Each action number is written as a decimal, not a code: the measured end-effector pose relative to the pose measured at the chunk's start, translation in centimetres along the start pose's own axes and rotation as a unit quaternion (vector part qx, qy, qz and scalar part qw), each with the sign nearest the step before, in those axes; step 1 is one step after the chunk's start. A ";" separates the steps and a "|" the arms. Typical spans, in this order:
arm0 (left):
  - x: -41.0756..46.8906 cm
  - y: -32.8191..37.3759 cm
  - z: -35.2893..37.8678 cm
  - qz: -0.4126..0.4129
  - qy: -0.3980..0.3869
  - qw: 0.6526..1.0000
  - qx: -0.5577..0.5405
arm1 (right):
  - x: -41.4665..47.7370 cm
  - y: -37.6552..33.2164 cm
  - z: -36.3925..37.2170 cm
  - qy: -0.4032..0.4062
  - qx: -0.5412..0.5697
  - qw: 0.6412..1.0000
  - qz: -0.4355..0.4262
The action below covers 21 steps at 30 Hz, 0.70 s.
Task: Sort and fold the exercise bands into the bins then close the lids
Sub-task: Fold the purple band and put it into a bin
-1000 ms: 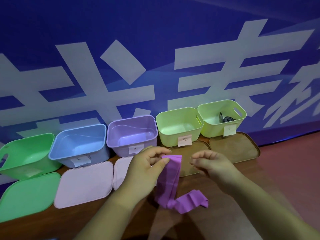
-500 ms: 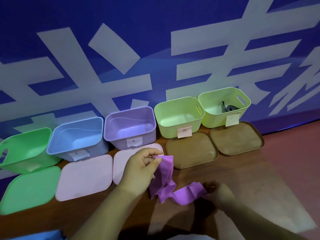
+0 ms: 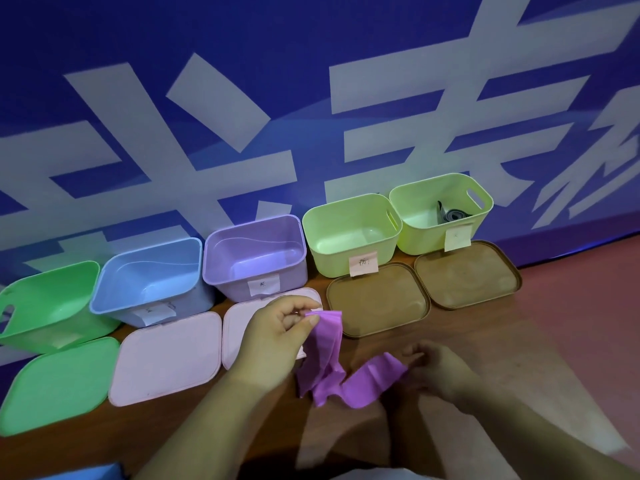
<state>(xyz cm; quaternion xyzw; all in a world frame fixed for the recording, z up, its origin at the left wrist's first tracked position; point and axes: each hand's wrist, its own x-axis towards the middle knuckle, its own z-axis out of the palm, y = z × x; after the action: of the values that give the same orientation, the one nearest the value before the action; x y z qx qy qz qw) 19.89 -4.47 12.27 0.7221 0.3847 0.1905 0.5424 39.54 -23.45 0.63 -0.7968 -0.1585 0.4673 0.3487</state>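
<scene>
**A:** Where is the band at this point?

**B:** The purple band [image 3: 323,355] hangs from the left grip [image 3: 280,337], which pinches its top end between thumb and forefinger. The slack drops below that grip onto the desk [image 3: 502,358], then runs across to the right grip [image 3: 440,374]. That side is dim, but its fingers look curled round the far end.

**A:** How would you fold it cleanly?

**B:** I'd lift the right grip's end to meet the end in the left grip. Match the edges, and let the twist in the middle fall out first. Then halve it again while it is taut.

**A:** Which bin?

**B:** Probably the purple bin [image 3: 256,258], open just beyond the left grip. Its pale pink lid [image 3: 232,327] lies beneath that grip, so fold above it, not on it.
</scene>
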 end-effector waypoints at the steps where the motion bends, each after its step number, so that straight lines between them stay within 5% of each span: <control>1: 0.0 0.2 -0.1 0.005 0.001 1.000 -0.001 | -0.4 -1.0 -0.6 -0.006 -0.005 1.000 -0.011; 9: -0.1 1.6 -1.3 0.033 0.024 0.999 -0.021 | -3.5 -9.9 -4.2 0.000 -0.124 0.987 -0.100; 17: -0.8 3.9 -2.6 0.071 0.028 0.997 -0.018 | -8.6 -17.4 -5.8 0.001 -0.368 0.920 -0.136; 21: -1.1 4.8 -3.7 0.091 0.038 0.995 -0.024 | -9.8 -19.4 -6.0 0.054 -0.365 0.912 -0.177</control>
<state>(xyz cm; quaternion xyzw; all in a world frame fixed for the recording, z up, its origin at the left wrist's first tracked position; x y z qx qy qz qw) 18.34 -3.49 18.10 0.7335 0.3330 0.2754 0.5247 41.08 -17.83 22.43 -0.8515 -0.4376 0.2636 0.1186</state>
